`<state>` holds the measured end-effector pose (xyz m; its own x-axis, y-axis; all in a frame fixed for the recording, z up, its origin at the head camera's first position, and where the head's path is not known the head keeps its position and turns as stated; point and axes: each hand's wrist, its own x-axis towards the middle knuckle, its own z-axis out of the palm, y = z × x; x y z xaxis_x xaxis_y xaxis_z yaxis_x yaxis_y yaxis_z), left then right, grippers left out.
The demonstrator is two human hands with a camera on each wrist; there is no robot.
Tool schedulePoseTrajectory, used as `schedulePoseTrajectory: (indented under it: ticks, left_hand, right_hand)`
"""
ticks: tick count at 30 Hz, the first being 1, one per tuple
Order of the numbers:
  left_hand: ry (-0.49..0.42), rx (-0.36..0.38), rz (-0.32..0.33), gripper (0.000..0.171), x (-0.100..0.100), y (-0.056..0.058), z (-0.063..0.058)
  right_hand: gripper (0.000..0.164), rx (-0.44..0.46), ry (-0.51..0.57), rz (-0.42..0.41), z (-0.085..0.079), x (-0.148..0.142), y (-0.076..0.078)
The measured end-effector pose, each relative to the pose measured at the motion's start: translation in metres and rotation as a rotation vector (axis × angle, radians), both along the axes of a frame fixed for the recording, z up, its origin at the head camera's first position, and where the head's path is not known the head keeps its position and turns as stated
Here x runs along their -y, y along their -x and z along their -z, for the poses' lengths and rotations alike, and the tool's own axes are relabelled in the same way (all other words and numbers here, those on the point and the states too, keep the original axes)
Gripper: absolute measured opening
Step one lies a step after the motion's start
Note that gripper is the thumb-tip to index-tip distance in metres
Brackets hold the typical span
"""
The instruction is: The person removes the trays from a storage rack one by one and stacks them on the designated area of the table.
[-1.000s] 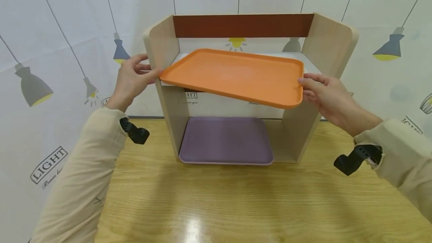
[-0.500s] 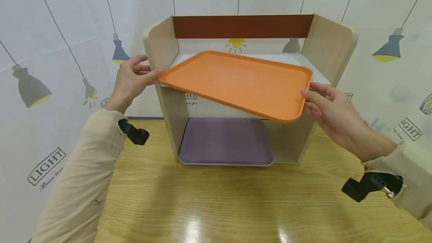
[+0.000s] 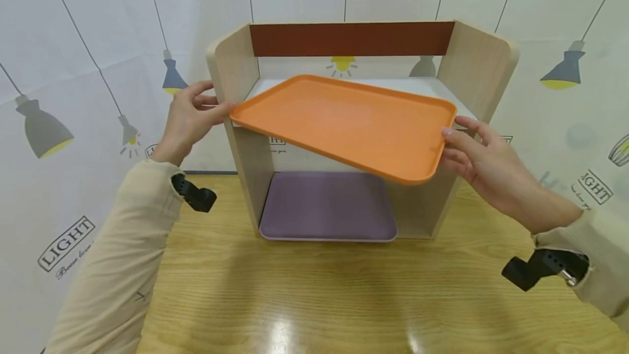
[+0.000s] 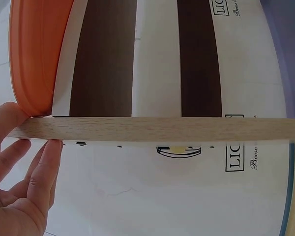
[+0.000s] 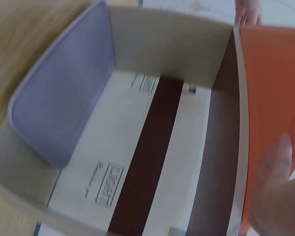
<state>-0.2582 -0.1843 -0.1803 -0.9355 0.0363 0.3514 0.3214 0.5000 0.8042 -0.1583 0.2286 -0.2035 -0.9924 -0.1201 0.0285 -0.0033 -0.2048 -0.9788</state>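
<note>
An orange tray slants across the white upper shelf of a small wooden shelf unit, its right front corner jutting past the front edge. With thumb on top and fingers beneath, my right hand grips the tray's right edge. My left hand is at the unit's left side panel. In the left wrist view its thumb touches the tray's corner at the panel's front edge, while the fingertips press the panel's outer face. The right wrist view shows the tray's underside and the fingers against it.
A purple tray lies on the unit's bottom level, its front edge slightly past the unit's front. The unit stands on a glossy wooden table. Behind hangs a white cloth printed with lamps. A brown board spans the unit's top back.
The right hand has drawn the orange tray's right end toward me and outward, so the tray slants more. The left hand and the tray's left corner have stayed in place.
</note>
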Motion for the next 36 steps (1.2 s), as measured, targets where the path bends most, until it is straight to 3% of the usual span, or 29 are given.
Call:
schedulePoseTrajectory:
  ticks: [8, 19, 25, 36]
  left_hand:
    - [-0.004, -0.013, 0.001, 0.058, -0.001, -0.002, 0.0]
    - [0.003, -0.024, -0.005, 0.058, 0.0, -0.001, 0.002]
    - [-0.007, -0.022, 0.012, 0.057, -0.001, 0.0, 0.001]
    - [0.003, -0.004, 0.006, 0.058, -0.002, -0.005, -0.003]
  right_hand:
    - [0.088, 0.012, -0.152, -0.01, -0.008, -0.013, 0.021]
    - [0.091, 0.018, -0.08, -0.021, -0.007, -0.004, 0.029]
    - [0.09, 0.035, 0.018, 0.038, -0.003, -0.001, 0.024]
    - [0.086, 0.043, 0.132, 0.096, 0.0, 0.007, -0.002]
